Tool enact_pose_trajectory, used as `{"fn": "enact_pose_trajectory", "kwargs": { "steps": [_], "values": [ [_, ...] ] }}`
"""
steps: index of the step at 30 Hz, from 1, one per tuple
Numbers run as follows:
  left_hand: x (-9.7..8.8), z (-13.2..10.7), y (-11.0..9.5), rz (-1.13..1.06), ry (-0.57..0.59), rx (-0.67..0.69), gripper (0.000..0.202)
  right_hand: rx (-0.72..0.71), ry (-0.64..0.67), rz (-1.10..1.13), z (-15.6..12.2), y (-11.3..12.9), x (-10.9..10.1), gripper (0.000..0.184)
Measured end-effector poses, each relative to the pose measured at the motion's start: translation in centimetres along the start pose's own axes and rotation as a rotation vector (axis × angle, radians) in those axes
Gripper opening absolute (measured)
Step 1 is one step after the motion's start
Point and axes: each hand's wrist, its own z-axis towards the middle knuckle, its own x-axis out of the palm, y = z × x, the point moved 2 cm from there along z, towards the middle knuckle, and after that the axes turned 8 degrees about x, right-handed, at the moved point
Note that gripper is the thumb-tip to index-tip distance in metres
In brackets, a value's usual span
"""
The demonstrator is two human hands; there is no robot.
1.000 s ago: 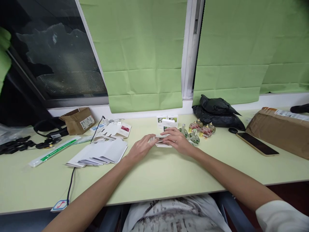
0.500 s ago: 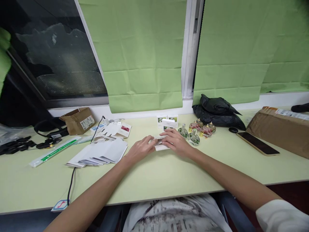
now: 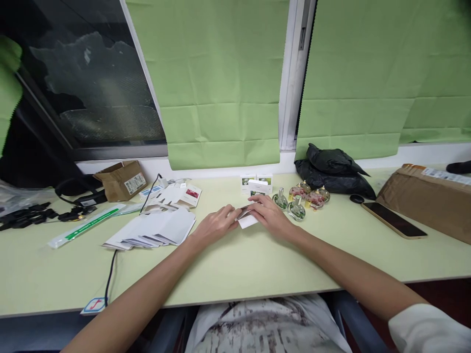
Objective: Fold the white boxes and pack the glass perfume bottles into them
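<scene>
Between my two hands is a small white carton (image 3: 248,220), with an open flap towards me. My left hand (image 3: 218,225) grips its left side, fingers closed on the edge. My right hand (image 3: 270,215) holds the other side, its fingers bent over the top and hiding part of it. Just behind stand several small white boxes (image 3: 258,186) with green pictures. To the right of my right hand are two glass perfume bottles (image 3: 296,210) with silvery caps and green inside. Several pink and gold bottles (image 3: 315,198) stand beyond them.
Left of my hands lies a fanned stack of flat white cartons (image 3: 158,229), with more cartons (image 3: 189,195) behind. A black cable (image 3: 109,277) runs under the stack. At the right are a phone (image 3: 393,219), a brown parcel (image 3: 427,198) and black plastic bags (image 3: 333,171).
The hands stay in nearly the same place. The carton between them has tilted, and its white flap towards me shows more plainly. The view has shifted slightly.
</scene>
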Motion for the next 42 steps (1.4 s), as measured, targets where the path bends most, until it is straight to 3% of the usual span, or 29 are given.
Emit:
{"fn": "enact_pose_trajectory", "kwargs": {
  "steps": [10,24,30,37,42],
  "values": [
    [-0.4,0.5,-0.5,0.000,0.121,0.004,0.035,-0.060,-0.002,0.023,-0.1,0.7,0.7,0.019],
    [0.1,0.1,-0.5,-0.061,0.038,0.006,0.038,-0.136,-0.003,0.060,0.1,0.8,0.4,0.018],
    [-0.5,0.3,-0.7,-0.050,0.006,0.012,0.036,-0.084,0.049,0.075,0.2,0.1,-0.5,0.018],
    [-0.3,0.2,-0.5,-0.040,0.052,-0.023,0.034,-0.062,0.104,0.043,0.3,-0.7,-1.0,0.019],
    [-0.4,0.0,-0.5,-0.035,0.028,-0.035,0.041,0.120,0.101,0.167,0.2,-1.1,-0.8,0.025]
  ]
}}
